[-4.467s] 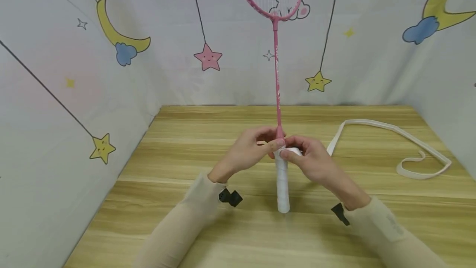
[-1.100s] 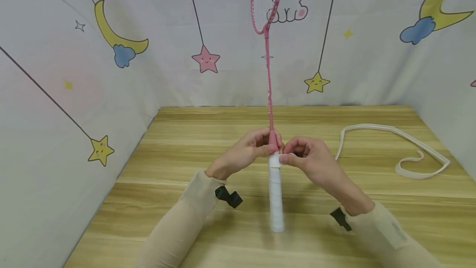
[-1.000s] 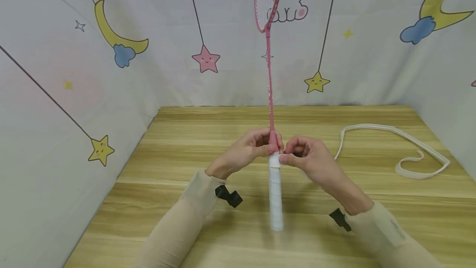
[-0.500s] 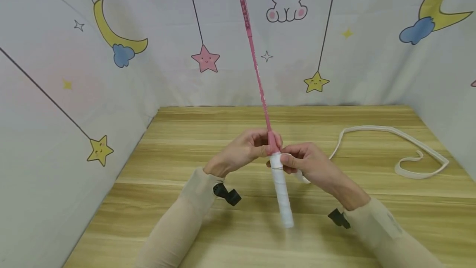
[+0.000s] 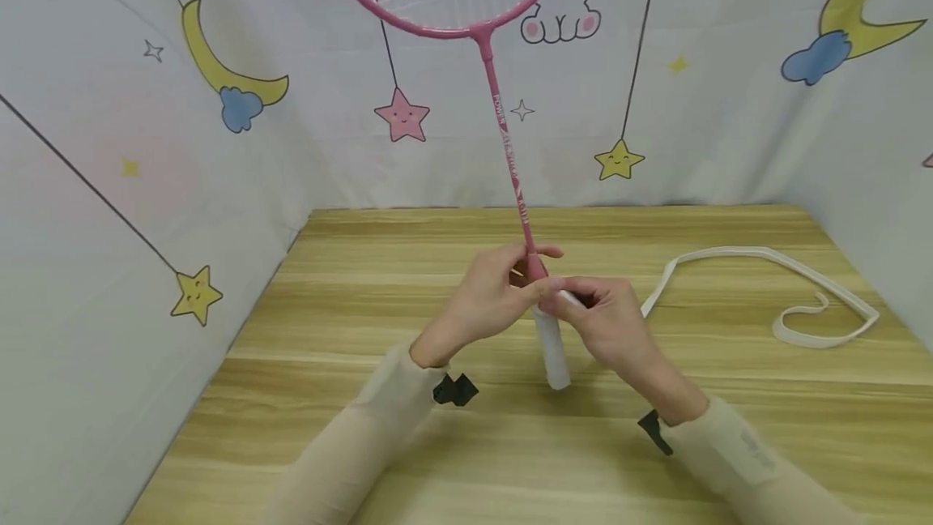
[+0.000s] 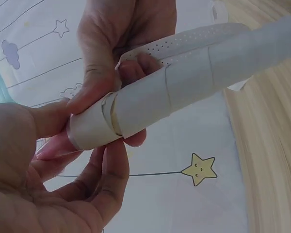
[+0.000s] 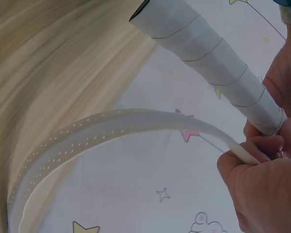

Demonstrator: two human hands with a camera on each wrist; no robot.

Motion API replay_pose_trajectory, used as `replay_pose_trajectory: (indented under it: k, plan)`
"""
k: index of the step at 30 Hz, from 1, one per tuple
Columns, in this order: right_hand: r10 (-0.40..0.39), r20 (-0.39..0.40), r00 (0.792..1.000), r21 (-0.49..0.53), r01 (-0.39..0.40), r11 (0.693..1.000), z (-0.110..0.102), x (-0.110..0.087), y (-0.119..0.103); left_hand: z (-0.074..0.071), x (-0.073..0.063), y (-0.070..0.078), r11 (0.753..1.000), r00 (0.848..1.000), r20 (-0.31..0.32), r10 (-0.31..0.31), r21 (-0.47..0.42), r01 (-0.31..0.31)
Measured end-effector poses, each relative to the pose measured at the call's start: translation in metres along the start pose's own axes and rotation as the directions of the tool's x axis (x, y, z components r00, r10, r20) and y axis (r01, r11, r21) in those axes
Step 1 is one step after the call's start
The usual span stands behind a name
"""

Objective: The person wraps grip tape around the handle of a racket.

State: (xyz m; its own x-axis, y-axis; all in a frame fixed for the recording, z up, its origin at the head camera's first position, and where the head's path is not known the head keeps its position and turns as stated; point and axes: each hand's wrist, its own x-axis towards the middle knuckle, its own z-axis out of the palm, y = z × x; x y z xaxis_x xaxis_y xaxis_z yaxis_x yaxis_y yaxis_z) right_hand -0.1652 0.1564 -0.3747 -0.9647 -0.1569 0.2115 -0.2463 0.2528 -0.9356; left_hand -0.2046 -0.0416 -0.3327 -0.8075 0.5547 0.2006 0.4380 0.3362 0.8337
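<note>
A pink badminton racket (image 5: pixel 510 160) stands almost upright, its shaft leaning left and its strung head cut off by the top edge. My left hand (image 5: pixel 484 294) holds it around the pink cone (image 6: pixel 58 145), thumb and fingertips at the top of the white-wrapped handle (image 5: pixel 555 359). With bent fingers my right hand (image 5: pixel 612 322) pinches white perforated grip tape (image 7: pixel 106 124) beside that top end. In the left wrist view a gap shows between two wraps near the cone. The tape arcs away from my right hand in the right wrist view. Fingers hide part of the handle's top.
The tape's long tail (image 5: pixel 758 252) lies on the wooden table (image 5: pixel 408 233) at the right, curling at its end. A white printed cloth (image 5: pixel 459 160) with stars, moons and a rabbit stands behind and along the sides.
The racket has turned about its shaft, from edge-on to showing its face. The handle's lower end has risen. My left thumb has come closer to my right fingertips.
</note>
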Motion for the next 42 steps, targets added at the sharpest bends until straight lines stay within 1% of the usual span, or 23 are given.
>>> replay_pose_trajectory:
  k: [3, 6, 9, 12, 16, 18, 23, 25, 27, 29, 30, 33, 34, 36, 38, 39, 42]
  plan:
    - [0.001, -0.049, 0.999, -0.06, -0.004, 0.998, 0.004, -0.001, -0.003, 0.003, -0.001, 0.003, 0.998, 0.998, -0.057, -0.02, 0.053, 0.023]
    - [0.007, -0.054, 0.999, -0.117, -0.014, 0.993, 0.003, -0.001, -0.006, 0.001, -0.002, 0.004, 0.997, 0.997, -0.068, -0.027, 0.072, 0.032]
    - [-0.005, -0.009, 1.0, -0.181, 0.004, 0.984, -0.001, -0.002, -0.01, -0.003, -0.002, 0.003, 0.997, 0.999, -0.033, -0.035, 0.063, 0.037]
    - [-0.022, 0.058, 0.998, -0.231, 0.035, 0.972, -0.006, -0.002, -0.014, -0.008, -0.002, 0.002, 0.999, 0.999, 0.025, -0.045, 0.028, 0.044]
    - [-0.015, 0.109, 0.994, -0.248, 0.042, 0.968, -0.011, -0.004, -0.02, -0.012, -0.001, -0.001, 0.997, 0.993, 0.096, -0.065, -0.044, 0.07]
    - [-0.009, 0.113, 0.994, -0.247, 0.037, 0.968, -0.012, -0.004, -0.022, -0.014, -0.001, -0.002, 0.992, 0.989, 0.121, -0.08, -0.083, 0.091]
    - [-0.028, 0.11, 0.994, -0.246, 0.054, 0.968, -0.013, -0.006, -0.027, -0.017, -0.001, -0.005, 0.976, 0.981, 0.167, -0.099, -0.175, 0.128]
    - [-0.054, 0.112, 0.992, -0.258, 0.082, 0.963, -0.013, -0.007, -0.029, -0.017, 0.0, -0.006, 0.967, 0.977, 0.184, -0.107, -0.209, 0.145]
    - [-0.106, 0.11, 0.988, -0.286, 0.134, 0.949, -0.013, -0.008, -0.029, -0.017, 0.001, -0.005, 0.959, 0.973, 0.197, -0.118, -0.233, 0.163]
    - [-0.19, 0.109, 0.976, -0.323, 0.215, 0.922, -0.011, -0.01, -0.029, -0.018, 0.001, -0.005, 0.958, 0.972, 0.197, -0.125, -0.232, 0.171]
    - [-0.241, 0.105, 0.965, -0.344, 0.262, 0.902, -0.01, -0.011, -0.029, -0.018, 0.001, -0.006, 0.959, 0.973, 0.191, -0.13, -0.226, 0.172]
    - [-0.384, 0.092, 0.919, -0.399, 0.387, 0.831, -0.006, -0.016, -0.028, -0.017, 0.0, -0.008, 0.967, 0.978, 0.158, -0.134, -0.194, 0.164]
    - [-0.419, 0.091, 0.903, -0.412, 0.417, 0.81, -0.005, -0.017, -0.028, -0.016, 0.0, -0.008, 0.972, 0.981, 0.139, -0.131, -0.179, 0.155]
    - [-0.474, 0.095, 0.875, -0.419, 0.467, 0.778, -0.003, -0.019, -0.027, -0.013, -0.001, -0.008, 0.977, 0.987, 0.1, -0.127, -0.158, 0.141]
    - [-0.502, 0.107, 0.858, -0.413, 0.497, 0.763, -0.002, -0.02, -0.027, -0.01, -0.001, -0.007, 0.985, 0.992, 0.059, -0.11, -0.125, 0.117]
    - [-0.51, 0.115, 0.853, -0.402, 0.509, 0.761, -0.001, -0.02, -0.028, -0.008, 0.0, -0.006, 0.989, 0.995, 0.039, -0.097, -0.107, 0.1]
    - [-0.52, 0.131, 0.844, -0.378, 0.528, 0.761, 0.0, -0.02, -0.029, -0.003, 0.0, -0.006, 0.995, 0.998, -0.004, -0.069, -0.068, 0.069]
